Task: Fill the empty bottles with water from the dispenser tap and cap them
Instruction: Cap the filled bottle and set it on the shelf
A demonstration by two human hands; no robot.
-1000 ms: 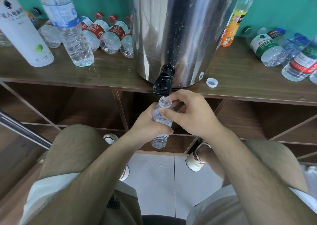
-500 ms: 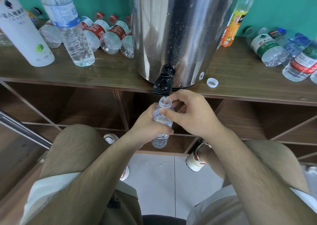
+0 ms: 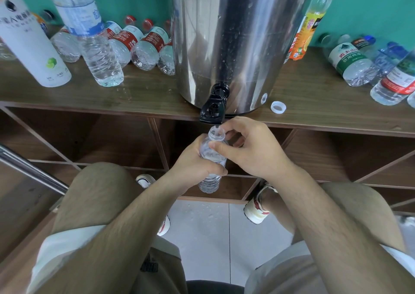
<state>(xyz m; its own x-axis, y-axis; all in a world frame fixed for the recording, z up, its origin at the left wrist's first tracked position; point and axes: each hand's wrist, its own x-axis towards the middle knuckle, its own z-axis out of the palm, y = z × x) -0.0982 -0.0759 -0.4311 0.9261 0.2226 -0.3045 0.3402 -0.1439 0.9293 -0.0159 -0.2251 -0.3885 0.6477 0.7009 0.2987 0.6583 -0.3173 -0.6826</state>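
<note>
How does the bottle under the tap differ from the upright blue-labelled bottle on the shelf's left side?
The held bottle is gripped by the left hand and right hand under the tap, below the shelf; the blue-labelled bottle stands free on it. The held one looks smaller, its mouth open; the other's top is out of frame. Both are clear plastic.

1. Under tap (image 3: 213, 107): blocked. Bottle (image 3: 212, 156) mouth sits right below the spout, w/ left hand (image 3: 195, 165) round its body & right hand (image 3: 253, 150) at its neck.
2. Table (image 3: 146, 96), front L: bare strip betw. upright bottle (image 3: 94, 46) & dispenser (image 3: 235, 42); a hand fits.
3. Back L: lying bottles (image 3: 139, 46) packed along the wall, right up beside dispenser; no way thru.
4. R of dispenser: white cap (image 3: 278, 108) lies alone near the edge, room around it. Far R crowded w/ more bottles (image 3: 350, 62).
5. Knees close in from both sides below.
</note>
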